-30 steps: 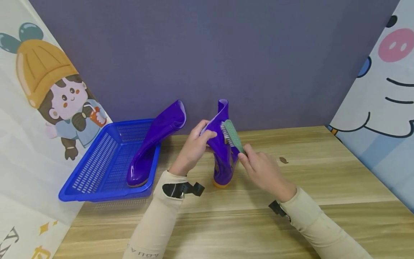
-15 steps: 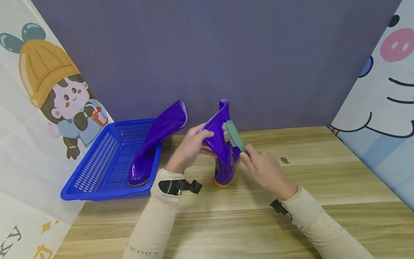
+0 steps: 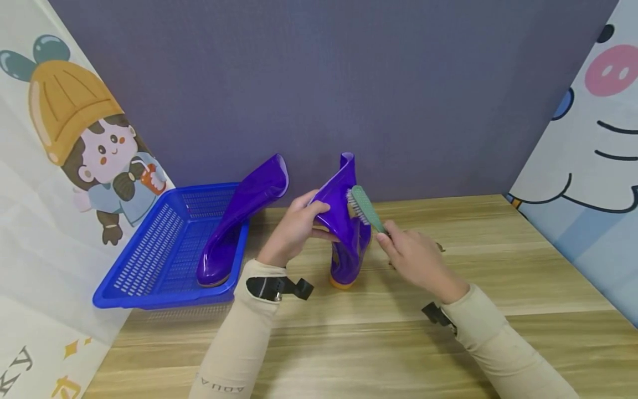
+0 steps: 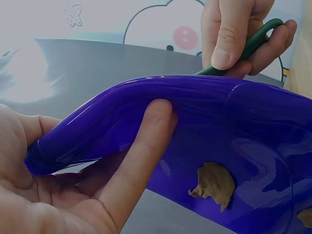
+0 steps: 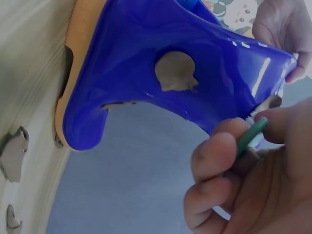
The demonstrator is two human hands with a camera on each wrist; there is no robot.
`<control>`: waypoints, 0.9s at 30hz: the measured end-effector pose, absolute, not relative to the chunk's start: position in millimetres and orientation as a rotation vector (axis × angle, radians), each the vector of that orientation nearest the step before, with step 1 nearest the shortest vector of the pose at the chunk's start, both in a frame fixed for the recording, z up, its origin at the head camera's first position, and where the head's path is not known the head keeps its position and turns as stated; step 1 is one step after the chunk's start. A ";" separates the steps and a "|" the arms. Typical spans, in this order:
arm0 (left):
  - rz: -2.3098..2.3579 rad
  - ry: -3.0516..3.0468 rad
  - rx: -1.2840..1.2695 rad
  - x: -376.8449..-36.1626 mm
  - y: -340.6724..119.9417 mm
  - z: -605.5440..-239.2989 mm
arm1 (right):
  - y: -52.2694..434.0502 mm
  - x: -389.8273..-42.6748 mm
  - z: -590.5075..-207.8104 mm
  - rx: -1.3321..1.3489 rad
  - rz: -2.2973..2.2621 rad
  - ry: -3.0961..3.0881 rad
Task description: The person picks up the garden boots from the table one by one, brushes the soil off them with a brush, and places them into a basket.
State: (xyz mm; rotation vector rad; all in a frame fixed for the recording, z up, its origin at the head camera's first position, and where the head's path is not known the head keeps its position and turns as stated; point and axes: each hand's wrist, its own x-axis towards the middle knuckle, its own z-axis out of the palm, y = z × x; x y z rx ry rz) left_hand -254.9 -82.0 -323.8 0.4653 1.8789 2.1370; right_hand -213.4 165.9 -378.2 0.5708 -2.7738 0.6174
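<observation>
A purple rain boot (image 3: pixel 344 221) with an orange sole stands on the table, its shaft bent toward the left. My left hand (image 3: pixel 294 224) grips the shaft near the top opening, thumb on the outside. In my right hand (image 3: pixel 413 257) is the handle of a green scrubbing brush (image 3: pixel 366 208), its white bristles up against the boot's shaft. Brown mud-like patches stick to the boot; one patch (image 4: pixel 213 185) shows in the left wrist view, and another round patch (image 5: pixel 175 71) shows in the right wrist view. The bristles are mostly hidden in both wrist views.
A blue plastic basket (image 3: pixel 169 302) stands at the left with a second purple boot (image 3: pixel 239 221) leaning over its rim. Brown flakes (image 5: pixel 14 153) lie on the wooden table (image 3: pixel 498 255) right of the boot. A grey panel (image 3: pixel 319 83) rises behind.
My right hand and the brush have shifted slightly to the right, and the hand now partly covers a brown flake on the table. The left hand keeps its grip on the boot.
</observation>
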 end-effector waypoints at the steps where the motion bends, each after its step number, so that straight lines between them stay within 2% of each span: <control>1: 2.137 1.881 0.465 -254.9 -82.2 -323.8 | 167.3 -213.2 -377.2 0.568 0.613 -2.787; 10: 2.125 1.929 0.485 -254.4 -82.6 -323.3 | 174.8 -210.3 -369.5 0.544 0.638 -2.782; 19: 2.129 1.931 0.482 -253.9 -81.6 -322.2 | 162.2 -204.2 -374.3 0.863 0.635 -2.536; 27: 2.159 1.911 0.496 -255.6 -82.8 -323.1 | 160.1 -209.8 -382.0 0.763 0.489 -2.647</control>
